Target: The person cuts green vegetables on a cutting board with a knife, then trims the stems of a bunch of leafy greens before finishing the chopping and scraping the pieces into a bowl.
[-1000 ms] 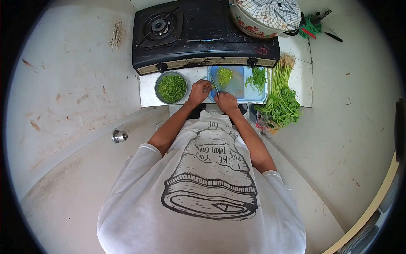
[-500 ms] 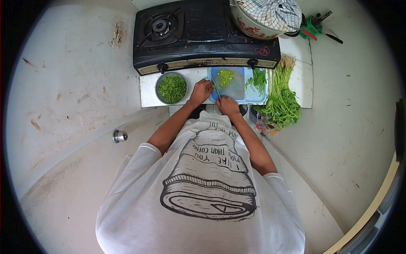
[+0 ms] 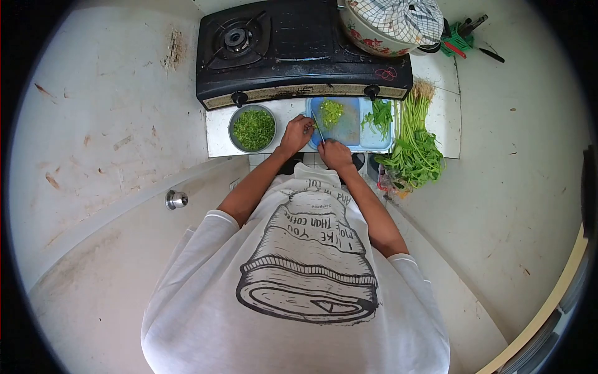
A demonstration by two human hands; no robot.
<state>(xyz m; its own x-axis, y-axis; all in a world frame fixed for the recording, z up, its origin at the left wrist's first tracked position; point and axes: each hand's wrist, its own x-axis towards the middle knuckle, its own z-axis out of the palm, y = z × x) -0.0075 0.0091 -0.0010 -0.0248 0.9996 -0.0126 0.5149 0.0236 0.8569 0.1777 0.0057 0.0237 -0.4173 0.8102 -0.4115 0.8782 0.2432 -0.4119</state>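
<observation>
My right hand (image 3: 335, 154) is wrapped round the handle of a knife (image 3: 319, 131), whose thin blade points away from me over the left part of a blue cutting board (image 3: 352, 136). Beside the blade, my left hand (image 3: 298, 133) has its fingers pinched together on green stalks, mostly hidden by the fingertips. A small heap of chopped pale-green stalks (image 3: 332, 113) lies on the board past the knife. Some leafy sprigs (image 3: 378, 116) rest on the board's lighter right part. To the left of my left hand stands a grey bowl (image 3: 232, 138) full of chopped greens (image 3: 254, 128).
A large bunch of leafy greens with roots (image 3: 416, 146) hangs over the counter's front edge at right. Behind the board is a black gas stove (image 3: 303, 47), with a cloth-covered floral pot (image 3: 377, 45) on it. A green basket (image 3: 458, 41) with utensils sits at the back right.
Both hands and the knife stay in nearly the same place; the knife blade has shifted very slightly. The bowl and the greens have not moved.
</observation>
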